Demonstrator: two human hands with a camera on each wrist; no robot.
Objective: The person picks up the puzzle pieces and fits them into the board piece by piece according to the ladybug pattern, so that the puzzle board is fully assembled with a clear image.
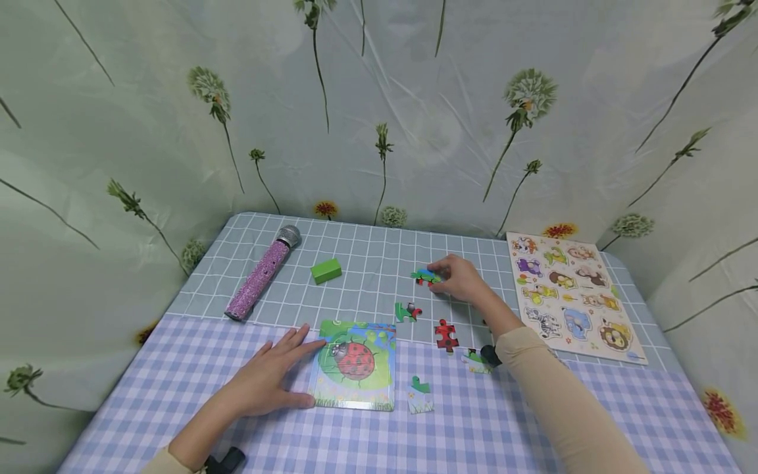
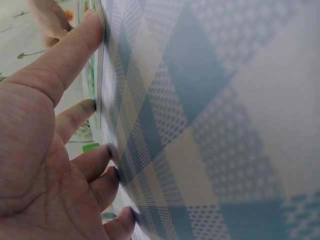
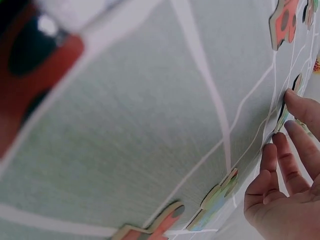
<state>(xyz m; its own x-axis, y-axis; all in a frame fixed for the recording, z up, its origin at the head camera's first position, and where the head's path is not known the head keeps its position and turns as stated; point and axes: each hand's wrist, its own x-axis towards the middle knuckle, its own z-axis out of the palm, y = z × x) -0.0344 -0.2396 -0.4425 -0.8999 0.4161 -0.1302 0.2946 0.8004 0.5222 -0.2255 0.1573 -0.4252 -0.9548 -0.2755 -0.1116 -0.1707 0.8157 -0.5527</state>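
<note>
My right hand (image 1: pixel 458 280) pinches the right edge of a blue, green and red jigsaw piece (image 1: pixel 424 276) low over the grey grid cloth. From the right wrist view, its thumb and fingertips (image 3: pixel 295 102) are at that piece's edge. My left hand (image 1: pixel 272 375) rests beside a square ladybug puzzle board (image 1: pixel 355 368), fingers spread and thumb at its lower left corner. The left wrist view shows the thumb (image 2: pixel 82 37) and index fingertip against the board's edge. Loose jigsaw pieces lie near: a green one (image 1: pixel 407 312), a red spotted one (image 1: pixel 446 336) and a grassy one (image 1: pixel 421 396).
Another jigsaw piece (image 1: pixel 476 361) lies by the right wrist's black camera. At right is a wooden animal puzzle board (image 1: pixel 568 299). A green block (image 1: pixel 326 271) and a glittery pink microphone (image 1: pixel 260 276) lie at back left. A dandelion-print curtain (image 1: pixel 414 118) hangs behind the table.
</note>
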